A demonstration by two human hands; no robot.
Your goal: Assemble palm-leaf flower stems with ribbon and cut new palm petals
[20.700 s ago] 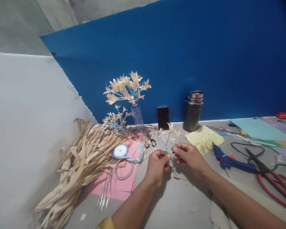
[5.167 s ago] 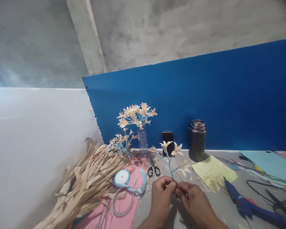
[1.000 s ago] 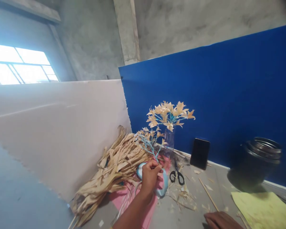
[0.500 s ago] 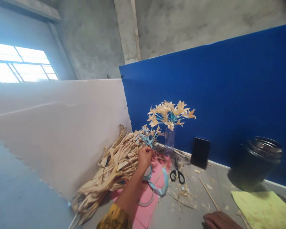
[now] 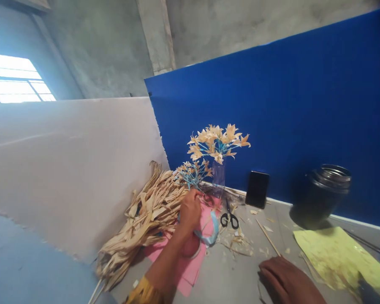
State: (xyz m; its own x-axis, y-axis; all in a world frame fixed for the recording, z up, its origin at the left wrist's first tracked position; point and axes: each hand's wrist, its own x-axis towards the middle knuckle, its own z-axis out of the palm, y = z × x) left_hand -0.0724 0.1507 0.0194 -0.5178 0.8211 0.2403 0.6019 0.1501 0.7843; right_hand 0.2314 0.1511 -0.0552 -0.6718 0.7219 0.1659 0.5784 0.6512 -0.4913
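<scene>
Phone [image 5: 257,189] near dark flask [image 5: 319,197]

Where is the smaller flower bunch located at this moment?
In the head view, the smaller flower bunch is near the middle, by the far end of the dry husks, just beyond the left hand and left of the clear vase.

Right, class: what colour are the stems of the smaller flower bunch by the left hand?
The stems are light blue, best seen in the head view.

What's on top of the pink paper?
A light blue ribbon and part of a pale ring show on the pink paper, with dried leaves along its left side. The left hand and forearm hide part of it, so I can't see what's there.
</scene>
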